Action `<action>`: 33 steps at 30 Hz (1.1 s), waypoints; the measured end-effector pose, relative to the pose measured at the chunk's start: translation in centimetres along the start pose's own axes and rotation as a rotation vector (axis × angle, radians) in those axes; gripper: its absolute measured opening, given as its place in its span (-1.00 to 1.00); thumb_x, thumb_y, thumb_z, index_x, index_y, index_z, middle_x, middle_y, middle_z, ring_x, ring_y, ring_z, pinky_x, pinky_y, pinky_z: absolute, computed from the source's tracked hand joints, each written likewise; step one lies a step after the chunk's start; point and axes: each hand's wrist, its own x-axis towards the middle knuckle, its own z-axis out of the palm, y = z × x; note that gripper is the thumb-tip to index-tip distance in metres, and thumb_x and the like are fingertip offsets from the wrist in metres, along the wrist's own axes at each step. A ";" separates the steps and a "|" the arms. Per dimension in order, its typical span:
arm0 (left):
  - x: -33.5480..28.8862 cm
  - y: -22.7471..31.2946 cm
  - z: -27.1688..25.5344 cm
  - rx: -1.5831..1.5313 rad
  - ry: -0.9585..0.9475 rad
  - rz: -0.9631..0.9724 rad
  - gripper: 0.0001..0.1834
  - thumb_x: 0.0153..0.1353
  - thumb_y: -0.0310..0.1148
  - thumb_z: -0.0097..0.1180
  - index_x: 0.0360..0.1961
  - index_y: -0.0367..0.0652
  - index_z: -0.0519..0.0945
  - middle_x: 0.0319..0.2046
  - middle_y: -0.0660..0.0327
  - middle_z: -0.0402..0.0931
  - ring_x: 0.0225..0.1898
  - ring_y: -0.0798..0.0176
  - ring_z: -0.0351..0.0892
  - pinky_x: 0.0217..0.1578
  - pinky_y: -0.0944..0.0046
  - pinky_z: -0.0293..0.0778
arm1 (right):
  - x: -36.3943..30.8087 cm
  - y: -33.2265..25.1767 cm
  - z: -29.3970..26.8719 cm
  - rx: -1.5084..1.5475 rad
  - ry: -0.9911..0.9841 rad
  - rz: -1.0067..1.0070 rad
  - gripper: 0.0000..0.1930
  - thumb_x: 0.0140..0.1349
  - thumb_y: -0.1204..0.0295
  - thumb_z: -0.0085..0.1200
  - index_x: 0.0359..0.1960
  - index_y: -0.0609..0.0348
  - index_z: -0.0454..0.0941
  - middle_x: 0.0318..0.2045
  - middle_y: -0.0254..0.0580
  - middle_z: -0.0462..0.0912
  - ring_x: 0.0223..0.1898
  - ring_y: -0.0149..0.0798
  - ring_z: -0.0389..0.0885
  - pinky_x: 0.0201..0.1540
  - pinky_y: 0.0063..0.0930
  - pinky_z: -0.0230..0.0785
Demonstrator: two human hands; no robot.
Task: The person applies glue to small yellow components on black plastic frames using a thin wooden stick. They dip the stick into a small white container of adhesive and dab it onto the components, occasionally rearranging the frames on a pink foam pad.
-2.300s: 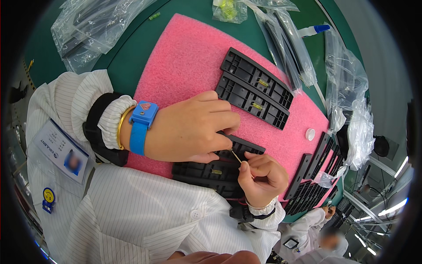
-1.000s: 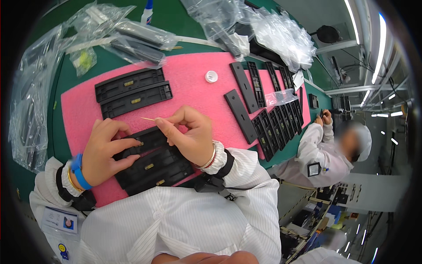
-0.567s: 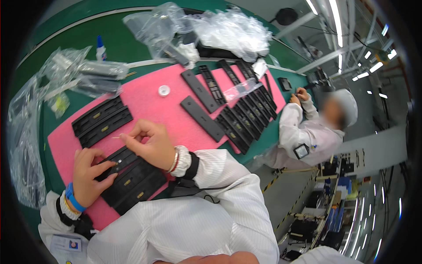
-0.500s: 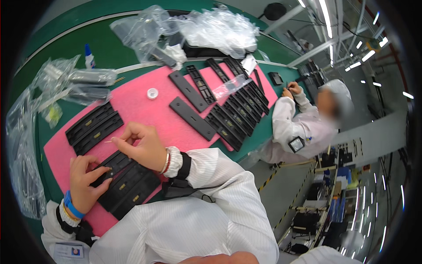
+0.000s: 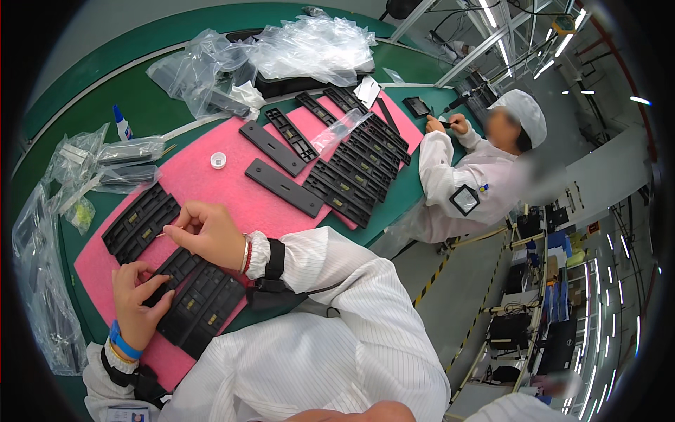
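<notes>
My left hand (image 5: 138,306) grips the near-left end of a long black plastic part (image 5: 177,263), thumb and fingers bent around it. My right hand (image 5: 211,235) is closed just above that part, pinching a thin pale stick (image 5: 159,234) whose tip points left. Right beside the held part lie more black ribbed parts (image 5: 204,302) with small brass-coloured pieces in them. Beyond my hands, similar black parts (image 5: 143,224) rest side by side on the pink mat (image 5: 197,186). My right fingers partly hide the held part.
A small white cup (image 5: 218,161) stands on the mat. Black strips (image 5: 281,188) and a row of ribbed parts (image 5: 355,176) lie farther right. Clear plastic bags (image 5: 309,53) and a blue-capped bottle (image 5: 122,125) are behind. Another person (image 5: 478,169) works at the right.
The view has shifted, so the mat's far things appear farther left. My right hand still pinches the stick, and my left hand still grips the black part.
</notes>
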 end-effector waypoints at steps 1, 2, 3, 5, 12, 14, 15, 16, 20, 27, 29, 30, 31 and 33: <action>0.0 -0.1 0.1 -0.005 0.016 0.002 -0.64 -0.12 -0.44 0.49 -0.20 -0.12 0.78 -0.12 0.17 0.53 -0.15 0.08 0.44 -0.06 0.06 0.29 | 0.1 0.1 0.0 -0.002 -0.003 -0.002 -0.77 0.36 0.42 0.34 -0.36 0.22 0.53 -0.58 -0.37 0.64 -0.59 -0.60 0.55 -0.56 -0.62 0.31; 0.0 -0.1 0.1 -0.006 0.021 0.006 -0.64 -0.12 -0.44 0.49 -0.20 -0.12 0.78 -0.12 0.17 0.53 -0.15 0.08 0.44 -0.06 0.06 0.29 | 0.2 0.1 0.1 -0.007 -0.002 -0.006 -0.77 0.36 0.42 0.34 -0.36 0.22 0.53 -0.58 -0.37 0.64 -0.59 -0.60 0.55 -0.56 -0.62 0.31; 0.0 -0.1 0.0 0.000 0.015 0.010 -0.65 -0.12 -0.44 0.49 -0.21 -0.12 0.78 -0.11 0.17 0.53 -0.15 0.08 0.44 -0.06 0.06 0.29 | 0.2 0.0 0.1 0.004 -0.004 0.006 -0.77 0.36 0.42 0.34 -0.36 0.22 0.53 -0.58 -0.37 0.64 -0.59 -0.59 0.55 -0.56 -0.62 0.30; -0.1 -0.1 0.0 0.008 0.017 0.016 -0.66 -0.11 -0.44 0.48 -0.21 -0.13 0.78 -0.11 0.17 0.53 -0.15 0.08 0.44 -0.05 0.06 0.29 | 0.2 0.1 0.1 0.011 -0.008 0.014 -0.77 0.36 0.42 0.34 -0.36 0.22 0.53 -0.58 -0.36 0.64 -0.59 -0.59 0.55 -0.56 -0.62 0.30; 0.1 0.0 -0.2 0.013 0.020 0.031 -0.66 -0.11 -0.44 0.48 -0.22 -0.13 0.78 -0.13 0.18 0.54 -0.16 0.09 0.45 -0.06 0.06 0.29 | 0.3 0.4 0.1 0.048 -0.008 0.004 -0.77 0.37 0.40 0.33 -0.34 0.21 0.53 -0.57 -0.35 0.64 -0.60 -0.58 0.54 -0.57 -0.62 0.30; 0.1 0.2 -0.3 0.018 0.036 0.043 -0.67 -0.11 -0.44 0.48 -0.22 -0.13 0.78 -0.14 0.18 0.54 -0.16 0.09 0.45 -0.06 0.06 0.29 | 0.3 0.2 -0.1 0.041 -0.011 0.015 -0.77 0.37 0.40 0.33 -0.34 0.21 0.53 -0.56 -0.35 0.64 -0.60 -0.58 0.54 -0.57 -0.62 0.30; 0.2 0.5 -0.4 0.019 0.024 0.037 -0.67 -0.11 -0.44 0.48 -0.22 -0.13 0.78 -0.14 0.18 0.54 -0.16 0.09 0.45 -0.06 0.06 0.29 | 0.2 0.3 -0.2 0.038 -0.015 0.009 -0.78 0.37 0.39 0.33 -0.33 0.21 0.54 -0.56 -0.36 0.64 -0.60 -0.58 0.54 -0.56 -0.62 0.31; 0.1 0.5 -0.4 0.018 0.015 0.024 -0.67 -0.11 -0.43 0.48 -0.22 -0.13 0.78 -0.14 0.18 0.54 -0.15 0.08 0.46 -0.06 0.05 0.30 | 0.2 0.5 -0.1 0.035 -0.024 0.008 -0.79 0.37 0.39 0.33 -0.31 0.21 0.55 -0.56 -0.36 0.64 -0.60 -0.57 0.55 -0.56 -0.62 0.32; -0.4 0.1 -0.2 0.015 0.047 -0.045 -0.67 -0.11 -0.40 0.49 -0.23 -0.10 0.79 -0.16 0.19 0.54 -0.15 0.08 0.46 -0.07 0.05 0.30 | 0.2 0.9 0.5 0.087 -0.050 0.061 -0.79 0.37 0.39 0.35 -0.31 0.22 0.58 -0.55 -0.36 0.65 -0.58 -0.57 0.56 -0.54 -0.63 0.35; -0.2 -1.4 -0.8 -0.068 -0.043 0.013 -0.67 -0.05 -0.29 0.51 -0.20 0.00 0.79 -0.15 0.23 0.54 -0.10 0.09 0.50 -0.07 0.06 0.30 | -0.3 -1.3 0.5 -0.052 0.062 0.150 -0.80 0.32 0.42 0.41 -0.37 0.22 0.64 -0.51 -0.30 0.70 -0.57 -0.57 0.56 -0.52 -0.67 0.34; -0.5 -1.7 -1.0 -0.055 -0.049 -0.031 -0.67 -0.03 -0.27 0.52 -0.18 0.01 0.79 -0.15 0.24 0.54 -0.09 0.10 0.51 -0.07 0.07 0.30 | -0.4 -1.2 0.2 -0.087 0.061 0.136 -0.80 0.34 0.43 0.40 -0.36 0.24 0.63 -0.53 -0.27 0.70 -0.57 -0.56 0.56 -0.51 -0.67 0.33; -0.5 -1.8 -0.9 -0.074 -0.067 -0.011 -0.68 -0.01 -0.26 0.52 -0.18 0.02 0.79 -0.15 0.25 0.55 -0.09 0.11 0.51 -0.07 0.08 0.30 | -0.4 -1.0 0.1 -0.087 0.063 0.116 -0.81 0.35 0.45 0.38 -0.36 0.25 0.62 -0.54 -0.26 0.70 -0.58 -0.56 0.56 -0.51 -0.67 0.33; -0.4 -2.0 -0.9 -0.101 -0.085 0.019 -0.70 0.02 -0.25 0.52 -0.18 0.03 0.79 -0.14 0.26 0.55 -0.08 0.13 0.52 -0.06 0.09 0.30 | -0.2 -1.1 0.1 -0.074 0.028 0.128 -0.81 0.35 0.45 0.38 -0.36 0.25 0.62 -0.54 -0.26 0.70 -0.58 -0.56 0.56 -0.51 -0.67 0.33; -0.6 -2.1 -0.8 -0.122 -0.087 -0.001 -0.71 0.04 -0.24 0.51 -0.17 0.03 0.79 -0.15 0.27 0.55 -0.08 0.14 0.52 -0.06 0.10 0.30 | -0.2 -1.4 0.3 -0.015 0.070 0.158 -0.80 0.29 0.48 0.43 -0.36 0.27 0.62 -0.55 -0.34 0.67 -0.59 -0.58 0.54 -0.52 -0.68 0.30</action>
